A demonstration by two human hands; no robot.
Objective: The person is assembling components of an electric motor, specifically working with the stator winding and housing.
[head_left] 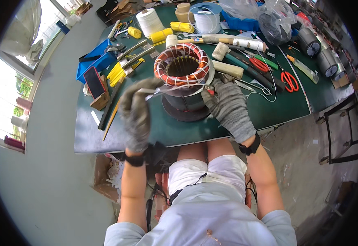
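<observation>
A motor stator [185,98] stands upright on a round dark base in front of me, its copper winding [162,61] tied round with white lacing. My left hand [136,115], in a grey knitted glove, is closed at the stator's left side. From its fingers a thin whitish strip [156,92] runs along the front of the winding toward the other hand. My right hand [232,106], gloved too, presses against the stator's right side, its fingers pinched around a small red-and-metal piece [209,89]. What kind of tool or part that is, I cannot make out.
Behind the stator lie a white-headed mallet [220,51], red-handled scissors [289,81] and string spools [149,22]. A phone [95,82] leans on a wooden stand beside a blue tray [93,61]. Metal cylinders [310,43] stand far right. The green table's [170,137] front edge is near my legs.
</observation>
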